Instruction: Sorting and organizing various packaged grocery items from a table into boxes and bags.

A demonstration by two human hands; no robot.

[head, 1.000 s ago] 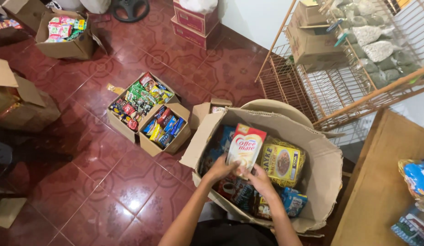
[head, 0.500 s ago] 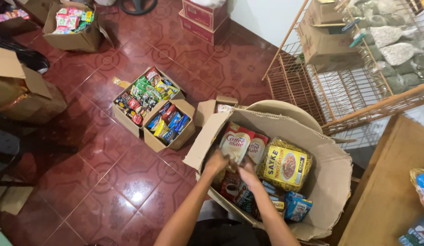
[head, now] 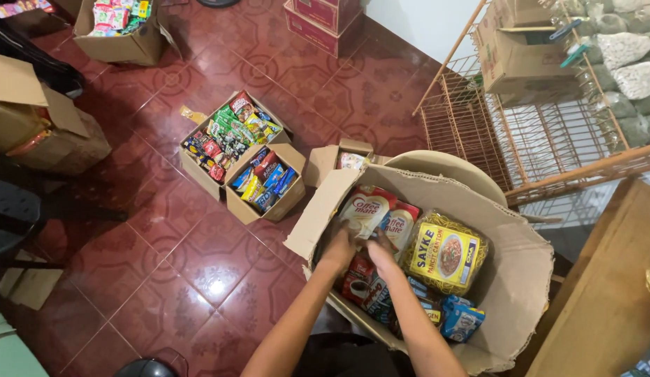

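Note:
A large open cardboard box [head: 527, 279] stands in front of me on the red tiled floor. Both my hands reach into its left side. My left hand [head: 339, 248] and my right hand [head: 381, 257] grip the lower edge of a white and red pouch [head: 365, 206], which stands upright against the box's left wall. A second, similar pouch [head: 404, 222] stands touching its right side. To the right of that lies a yellow noodle pack [head: 445, 255]. A dark red packet [head: 355, 281] and blue packets [head: 462, 321] lie lower in the box, under my forearms.
Two open boxes of colourful snack packets [head: 230, 136] [head: 265, 183] sit on the floor to the left, with a small open box [head: 341, 159] near them. A beige tub [head: 447, 167] is behind the big box. A wire rack [head: 520, 132] stands at the right, a wooden table [head: 604, 300] beside it.
The white and red pouch was held up over the middle of the box. Both hands have lowered it to the left side, next to the second pouch.

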